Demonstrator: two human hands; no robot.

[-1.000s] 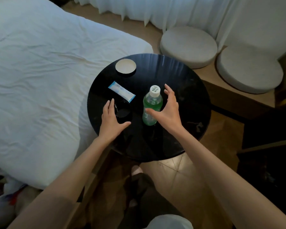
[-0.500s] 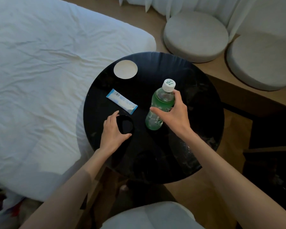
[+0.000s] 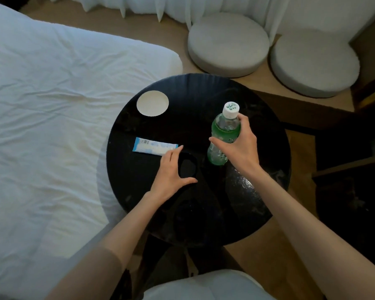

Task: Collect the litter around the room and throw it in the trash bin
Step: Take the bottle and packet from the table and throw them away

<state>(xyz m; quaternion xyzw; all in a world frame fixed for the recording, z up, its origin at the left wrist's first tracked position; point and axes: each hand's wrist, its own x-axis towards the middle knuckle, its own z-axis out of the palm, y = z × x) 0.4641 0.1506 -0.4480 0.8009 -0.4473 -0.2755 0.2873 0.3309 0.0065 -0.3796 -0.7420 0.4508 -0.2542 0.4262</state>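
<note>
A green plastic bottle [image 3: 223, 131] with a white cap stands tilted on the round black table [image 3: 258, 191]. My right hand [image 3: 239, 146] is wrapped around its middle. My left hand [image 3: 171, 172] curls around a small black cup [image 3: 187, 167] near the table's centre, fingers and thumb on its sides. A blue-and-white wrapper [image 3: 153, 146] lies flat just beyond my left fingertips. A white round paper lid [image 3: 152, 103] rests at the table's far left.
A bed with a white duvet [image 3: 52, 126] fills the left side, close against the table. Two round grey cushions [image 3: 227, 43] lie on the wooden floor beyond the table, below white curtains. Dark furniture stands at the right.
My right hand went from open beside the bottle to closed on it, and the bottle now tilts. My left hand closed around the black cup.
</note>
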